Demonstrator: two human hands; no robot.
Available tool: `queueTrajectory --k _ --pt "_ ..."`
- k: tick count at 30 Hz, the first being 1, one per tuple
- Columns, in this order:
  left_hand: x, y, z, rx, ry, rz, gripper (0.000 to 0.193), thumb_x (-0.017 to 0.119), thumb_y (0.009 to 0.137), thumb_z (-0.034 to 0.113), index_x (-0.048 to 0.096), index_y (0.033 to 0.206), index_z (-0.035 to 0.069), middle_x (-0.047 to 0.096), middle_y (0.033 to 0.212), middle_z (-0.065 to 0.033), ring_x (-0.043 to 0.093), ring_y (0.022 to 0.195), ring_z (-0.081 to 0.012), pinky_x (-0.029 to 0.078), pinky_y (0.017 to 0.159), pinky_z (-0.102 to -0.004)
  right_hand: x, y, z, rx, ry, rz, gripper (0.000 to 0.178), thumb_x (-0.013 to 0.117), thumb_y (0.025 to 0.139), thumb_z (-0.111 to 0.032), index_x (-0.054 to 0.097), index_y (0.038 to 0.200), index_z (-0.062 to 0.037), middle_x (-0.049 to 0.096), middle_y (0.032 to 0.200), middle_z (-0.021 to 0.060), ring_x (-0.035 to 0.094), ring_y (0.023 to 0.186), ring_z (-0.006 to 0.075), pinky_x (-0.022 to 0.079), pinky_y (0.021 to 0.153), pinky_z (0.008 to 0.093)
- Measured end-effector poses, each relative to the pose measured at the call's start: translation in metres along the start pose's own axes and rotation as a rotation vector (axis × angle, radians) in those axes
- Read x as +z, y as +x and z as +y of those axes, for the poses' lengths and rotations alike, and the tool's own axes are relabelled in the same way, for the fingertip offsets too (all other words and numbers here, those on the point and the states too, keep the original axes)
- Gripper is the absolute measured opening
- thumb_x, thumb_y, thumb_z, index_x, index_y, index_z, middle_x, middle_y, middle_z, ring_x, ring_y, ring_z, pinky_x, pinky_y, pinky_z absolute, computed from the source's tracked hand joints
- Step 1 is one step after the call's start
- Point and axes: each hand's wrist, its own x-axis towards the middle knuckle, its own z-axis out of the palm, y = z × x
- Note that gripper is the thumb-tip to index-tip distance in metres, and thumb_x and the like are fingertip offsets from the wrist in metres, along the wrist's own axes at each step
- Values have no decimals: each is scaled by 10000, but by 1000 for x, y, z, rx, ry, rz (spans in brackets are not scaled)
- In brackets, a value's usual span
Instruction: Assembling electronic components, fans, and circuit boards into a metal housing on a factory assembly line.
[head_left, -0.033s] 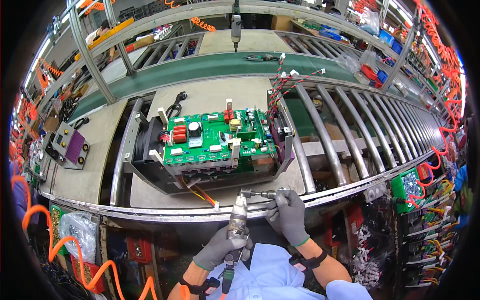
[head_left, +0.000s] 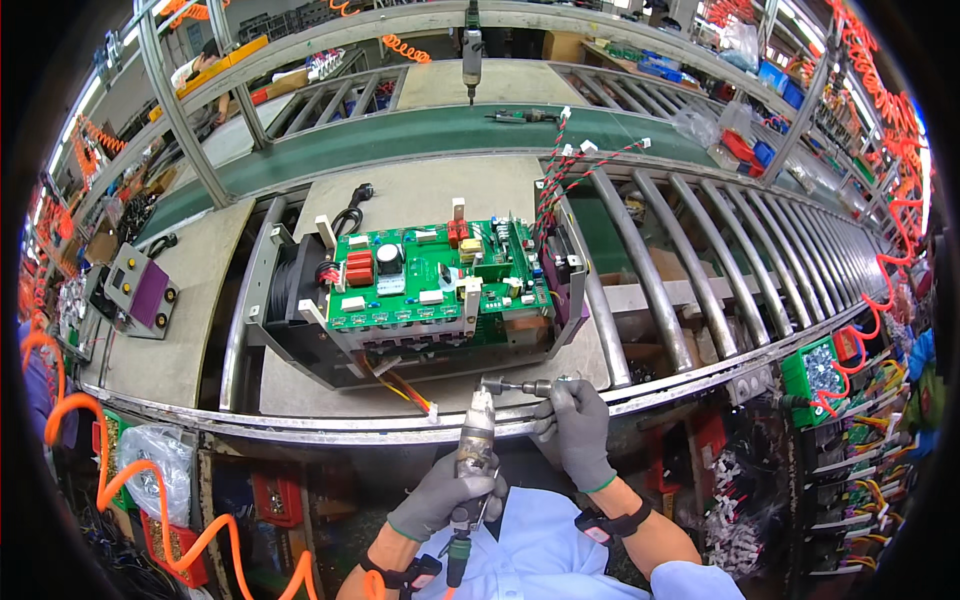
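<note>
My left hand (head_left: 440, 497), in a grey glove, is wrapped round the body of an air ratchet wrench (head_left: 475, 445). The tool stands with its head away from me and its hose end by my shirt. From its head a metal socket extension (head_left: 520, 386) points to the right. My right hand (head_left: 578, 432), gloved too, is closed with thumb and fingers at the far end of that extension; whether a small part is there I cannot make out. Just beyond the tool is an open power unit with a green circuit board (head_left: 420, 275), its yellow and red wires (head_left: 405, 392) hanging toward me.
The unit rests on a pallet board (head_left: 310, 392) on the roller conveyor (head_left: 720, 265). A purple-and-grey boxed unit (head_left: 140, 292) stands at the left. An orange coiled hose (head_left: 150, 470) loops at lower left. A green bin of screws (head_left: 815, 370) is at the right. A screwdriver (head_left: 472, 60) hangs overhead.
The orange coiled hose at the lower left has swayed slightly. My hands and the wrench stay practically where they were.
</note>
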Motion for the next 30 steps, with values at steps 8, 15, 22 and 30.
queueTrajectory --k 8,15,22,30 --pt "4 12 4 103 -98 105 320 689 939 119 519 1191 18 697 966 -146 736 751 -211 604 651 -323 -11 55 -22 -726 -647 308 952 877 772 -138 364 1561 4 575 1325 148 609 1183 237 495 1038 363" --pt "7 21 7 134 -38 132 331 720 941 153 543 1187 19 703 982 -137 754 771 -213 632 671 -330 27 114 -6 -765 -320 335 915 794 741 54 375 1553 4 618 1323 175 647 1207 292 554 1013 395" --pt "4 38 15 139 -92 120 316 719 938 139 537 1154 -5 710 958 -141 747 736 -201 613 625 -313 12 114 -7 -758 -519 330 461 830 800 -44 662 1224 28 767 998 107 733 883 165 575 775 315" --pt "10 61 22 163 -66 134 275 714 920 153 566 1091 -3 721 865 -124 726 675 -154 553 535 -267 21 108 -18 -859 -647 453 370 878 778 -119 698 1071 16 758 834 98 733 750 193 561 721 339"
